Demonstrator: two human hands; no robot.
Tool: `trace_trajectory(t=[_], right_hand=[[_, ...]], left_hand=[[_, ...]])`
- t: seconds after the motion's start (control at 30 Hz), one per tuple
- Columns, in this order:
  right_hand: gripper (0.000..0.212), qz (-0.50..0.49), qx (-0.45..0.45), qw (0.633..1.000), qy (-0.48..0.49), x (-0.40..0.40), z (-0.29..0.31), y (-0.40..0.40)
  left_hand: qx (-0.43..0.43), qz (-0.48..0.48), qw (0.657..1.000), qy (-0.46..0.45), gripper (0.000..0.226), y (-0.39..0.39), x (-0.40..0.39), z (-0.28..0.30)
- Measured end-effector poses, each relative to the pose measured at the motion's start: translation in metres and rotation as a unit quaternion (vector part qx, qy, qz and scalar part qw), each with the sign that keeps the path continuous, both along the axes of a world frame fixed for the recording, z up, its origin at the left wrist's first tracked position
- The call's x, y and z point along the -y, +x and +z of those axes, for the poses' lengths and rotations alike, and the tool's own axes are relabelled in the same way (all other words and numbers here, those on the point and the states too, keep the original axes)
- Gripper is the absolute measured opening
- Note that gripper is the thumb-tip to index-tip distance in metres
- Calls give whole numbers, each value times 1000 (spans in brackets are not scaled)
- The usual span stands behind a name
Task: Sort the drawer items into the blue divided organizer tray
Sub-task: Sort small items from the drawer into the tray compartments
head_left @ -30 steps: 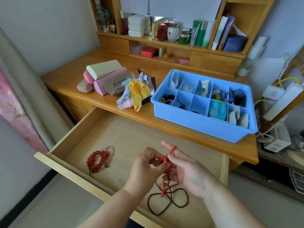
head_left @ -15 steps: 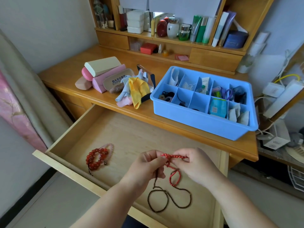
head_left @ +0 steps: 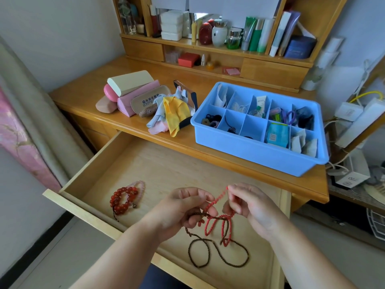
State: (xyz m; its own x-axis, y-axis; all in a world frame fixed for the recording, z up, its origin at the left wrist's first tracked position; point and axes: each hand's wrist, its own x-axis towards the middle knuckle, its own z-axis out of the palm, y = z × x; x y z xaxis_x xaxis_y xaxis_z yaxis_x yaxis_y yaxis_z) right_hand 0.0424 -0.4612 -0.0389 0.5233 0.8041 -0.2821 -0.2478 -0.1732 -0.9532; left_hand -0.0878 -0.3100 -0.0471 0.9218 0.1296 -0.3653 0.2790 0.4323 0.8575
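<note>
— What's left in the drawer (head_left: 87,178), starting from the left?

— A red bead bracelet (head_left: 123,200) lying on a pale pink one, untouched. Then my left hand (head_left: 179,213), fingers curled, pinching the red cord (head_left: 216,202) and the brown cord (head_left: 218,252) where they cross.

— And the other hand?

— My right hand (head_left: 249,202) pinches the red cord's upper end between thumb and fingertip, raised over the drawer floor. The brown loops hang down onto the wood.

— How do they handle?

— Light and limp, I judge, and tangled together; they'll snag if I tug. Better to hold near the knot and ease one strand free.

— Then?

— Into the blue divided organizer tray (head_left: 256,152) on the desk, further right.
</note>
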Motion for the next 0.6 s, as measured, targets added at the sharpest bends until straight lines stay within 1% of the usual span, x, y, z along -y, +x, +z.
trace_trajectory(t=[0.07, 0.1, 0.13, 0.17, 0.2, 0.23, 0.27, 0.3, 0.33, 0.4, 0.47, 0.53, 0.6], right_hand=[[26, -15, -61, 998, 30, 2, -1, 3], [24, -15, -81, 995, 47, 3, 0, 5], [24, -10, -93, 994, 63, 5, 1, 9], [25, -2, -95, 993, 73, 6, 3, 12], [26, 8, -85, 993, 76, 8, 6, 16], [28, 17, -64, 995, 72, 8, 10, 19], [29, 25, -38, 997, 65, 8, 15, 21], [30, 30, -10, 998, 56, 8, 20, 23], [32, 33, 14, 998, 48, 7, 24, 24], [34, 39, 50, 998, 28, 5, 33, 25], [32, 49, 74, 996, 3, 4, 40, 26], [28, 69, 84, 994, -14, 3, 45, 23], [28, 98, 93, 991, -21, 2, 49, 20]], left_hand=[[6, -6, 1000, -2, 18, 0, -3, 1], [0, -7, 1000, 20, 25, -1, -5, 1], [-14, -11, 997, 77, 31, -2, -8, 1], [-39, -24, 983, 180, 33, -3, -10, -1], [-68, -42, 947, 312, 28, -3, -13, -5], [-87, -63, 899, 425, 20, -4, -14, -8], [-99, -77, 867, 482, 12, -4, -16, -12], [-107, -85, 861, 489, 7, -5, -16, -16], [-108, -86, 873, 468, 7, -6, -16, -19], [-100, -72, 916, 382, 9, -8, -15, -24], [-84, -59, 944, 312, 9, -8, -11, -25], [-65, -62, 958, 272, 19, -5, -7, -26], [-44, -72, 963, 255, 18, -1, -2, -26]])
